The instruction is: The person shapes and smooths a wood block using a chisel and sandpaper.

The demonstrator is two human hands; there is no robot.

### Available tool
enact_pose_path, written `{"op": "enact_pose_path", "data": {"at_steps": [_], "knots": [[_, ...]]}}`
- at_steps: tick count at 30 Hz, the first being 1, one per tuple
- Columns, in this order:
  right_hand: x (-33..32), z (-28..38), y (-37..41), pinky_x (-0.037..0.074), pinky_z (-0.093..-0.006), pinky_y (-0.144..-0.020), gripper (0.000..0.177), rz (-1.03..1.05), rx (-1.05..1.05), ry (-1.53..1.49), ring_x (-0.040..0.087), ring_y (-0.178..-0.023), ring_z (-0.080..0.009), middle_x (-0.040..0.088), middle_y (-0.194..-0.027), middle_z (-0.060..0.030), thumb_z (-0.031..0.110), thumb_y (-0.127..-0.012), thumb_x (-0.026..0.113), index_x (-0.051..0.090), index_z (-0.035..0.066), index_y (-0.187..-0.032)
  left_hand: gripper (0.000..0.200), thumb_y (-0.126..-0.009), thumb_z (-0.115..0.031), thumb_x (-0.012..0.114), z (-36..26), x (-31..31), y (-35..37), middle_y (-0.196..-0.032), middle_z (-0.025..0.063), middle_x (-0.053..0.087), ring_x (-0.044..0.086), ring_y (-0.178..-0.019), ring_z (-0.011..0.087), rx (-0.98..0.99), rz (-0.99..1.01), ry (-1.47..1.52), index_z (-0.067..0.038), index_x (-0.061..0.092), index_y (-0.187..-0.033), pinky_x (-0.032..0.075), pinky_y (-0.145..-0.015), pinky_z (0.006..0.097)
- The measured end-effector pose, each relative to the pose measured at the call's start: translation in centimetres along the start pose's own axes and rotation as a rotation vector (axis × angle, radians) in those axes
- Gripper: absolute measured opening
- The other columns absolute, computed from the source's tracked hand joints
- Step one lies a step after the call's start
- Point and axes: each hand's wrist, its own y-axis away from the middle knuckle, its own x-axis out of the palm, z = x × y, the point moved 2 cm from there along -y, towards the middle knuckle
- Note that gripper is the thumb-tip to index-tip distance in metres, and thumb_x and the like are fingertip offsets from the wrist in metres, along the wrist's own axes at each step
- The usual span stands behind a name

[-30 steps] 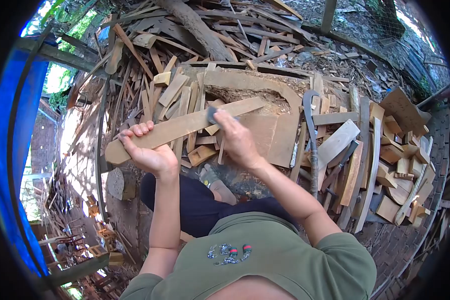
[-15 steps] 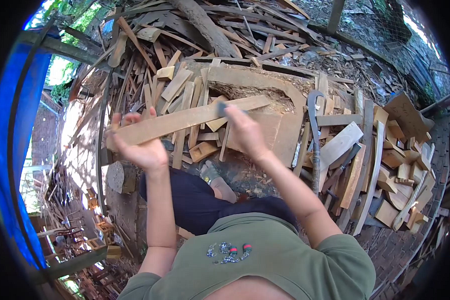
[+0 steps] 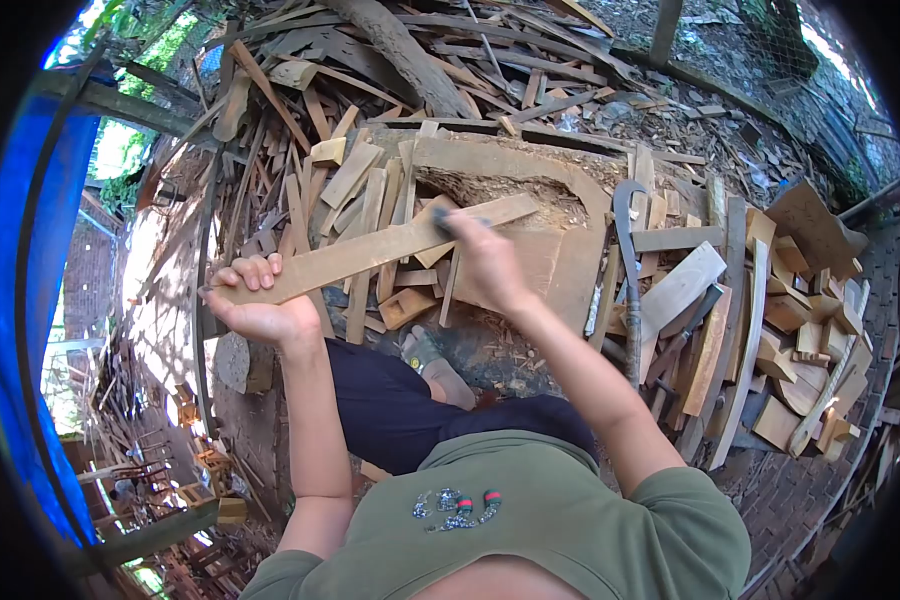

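Clasped about one end of a long, pale slat (image 3: 360, 256), my left grip (image 3: 267, 308) has its fingers bent over the far edge and its palm below the near one. The slat slants away to the right in front of me, its far end showing against a large worn board (image 3: 570, 275) with a ragged hollow. Blurred as it is, my right grip (image 3: 486, 262) pinches a small dark block (image 3: 441, 222) at the slat's upper face, nearer the far end; I cannot make out each finger. Below the slat shows my sandalled foot (image 3: 422, 352). Right of the board is a hooked blade (image 3: 623, 212), its handle (image 3: 632, 340) toward me, with a heap of offcuts (image 3: 800, 375) farther right. Blue sheeting (image 3: 32, 290) hangs at far left.
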Motion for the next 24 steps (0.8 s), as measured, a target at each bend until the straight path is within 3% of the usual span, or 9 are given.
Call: {"op": "enact_pose_path", "data": {"at_steps": [3,5,7,9,11,13,16,21,24], "knots": [[0.7,-4.4,-0.4,0.053,-0.0422,-0.085,0.023,-0.118,0.049,0.255,0.066,-0.093,-0.0309,0.066,-0.105,-0.0155,0.008,-0.09,0.047,0.059,0.005,-0.11,0.032,-0.099,-0.032,0.032,0.2,-0.6,0.3,-0.059,-0.0016,0.031,0.03,-0.054,0.0113,-0.01,-0.049,0.01,-0.015,0.038,-0.073,0.032,-0.06,0.0293],[-1.1,3.5,-2.0,0.052,-0.0417,-0.088,0.024,0.261,0.396,-0.045,0.065,-0.101,-0.0303,0.065,-0.111,-0.0168,0.004,-0.088,0.048,0.059,0.002,-0.109,0.038,-0.101,-0.041,0.034,0.1,0.0,0.7,-0.059,-0.0032,0.032,0.031,-0.055,0.0095,0.023,-0.012,-0.029,-0.016,0.037,-0.073,0.034,-0.061,0.0277],[1.4,8.9,-1.2,0.051,-0.04,-0.092,0.027,-0.035,-0.182,-0.062,0.062,-0.107,-0.03,0.064,-0.114,-0.0168,0.002,-0.085,0.051,0.059,0.002,-0.111,0.038,-0.101,-0.042,0.034,0.1,0.8,1.0,-0.06,-0.0031,0.032,0.031,-0.056,0.0096,0.02,0.005,-0.019,-0.016,0.037,-0.074,0.035,-0.062,0.0282],[1.9,13.1,-0.7,0.048,-0.0406,-0.095,0.037,-0.063,-0.359,-0.133,0.06,-0.112,-0.0316,0.062,-0.119,-0.0177,-0.002,-0.082,0.055,0.057,0.004,-0.119,0.039,-0.102,-0.043,0.034,-0.2,1.4,1.5,-0.06,-0.003,0.032,0.031,-0.056,0.0098,0.024,0.022,-0.021,-0.016,0.037,-0.075,0.035,-0.064,0.0287],[1.3,11.5,-1.0,0.049,-0.0401,-0.093,0.038,-0.042,-0.363,-0.132,0.06,-0.11,-0.0317,0.063,-0.118,-0.0155,-0.004,-0.081,0.055,0.058,0.004,-0.118,0.039,-0.102,-0.045,0.035,-0.4,1.9,1.9,-0.061,-0.0026,0.032,0.031,-0.057,0.0103,0.023,0.007,-0.024,-0.016,0.036,-0.075,0.036,-0.067,0.0296],[0.3,7.2,-1.3,0.052,-0.04,-0.088,0.036,0.03,-0.166,-0.108,0.062,-0.104,-0.0336,0.064,-0.113,-0.0156,-0.003,-0.083,0.052,0.058,0.004,-0.118,0.04,-0.101,-0.046,0.035,-0.5,1.3,1.7,-0.061,-0.0023,0.032,0.031,-0.057,0.0104,0.032,-0.007,-0.035,-0.016,0.037,-0.075,0.037,-0.068,0.0302],[0.0,3.9,-1.7,0.054,-0.0411,-0.08,0.032,0.088,0.039,0.088,0.064,-0.096,-0.0359,0.064,-0.11,-0.0173,0.0,-0.085,0.048,0.06,0.004,-0.115,0.026,-0.097,-0.026,0.035,-0.1,1.4,2.1,-0.059,-0.0016,0.031,0.031,-0.056,0.0114,0.016,-0.068,-0.043,-0.015,0.037,-0.073,0.038,-0.071,0.0322],[1.0,9.3,0.0,0.051,-0.0398,-0.091,0.034,-0.098,-0.308,-0.08,0.061,-0.108,-0.0319,0.063,-0.117,-0.0161,0.0,-0.083,0.053,0.059,0.005,-0.116,0.027,-0.097,-0.027,0.035,-0.4,1.5,2.2,-0.06,-0.0017,0.034,0.032,-0.056,0.0114,0.047,-0.011,-0.023,-0.016,0.038,-0.073,0.038,-0.071,0.0326],[0.3,2.1,-0.6,0.053,-0.0406,-0.086,0.033,0.045,0.018,-0.054,0.062,-0.106,-0.0296,0.064,-0.114,-0.0128,0.003,-0.086,0.048,0.06,0.008,-0.117,0.028,-0.097,-0.028,0.039,-0.5,1.2,2.2,-0.06,-0.0014,0.033,0.033,-0.056,0.0111,0.02,-0.077,-0.029,-0.016,0.038,-0.072,0.039,-0.071,0.0329]]}}
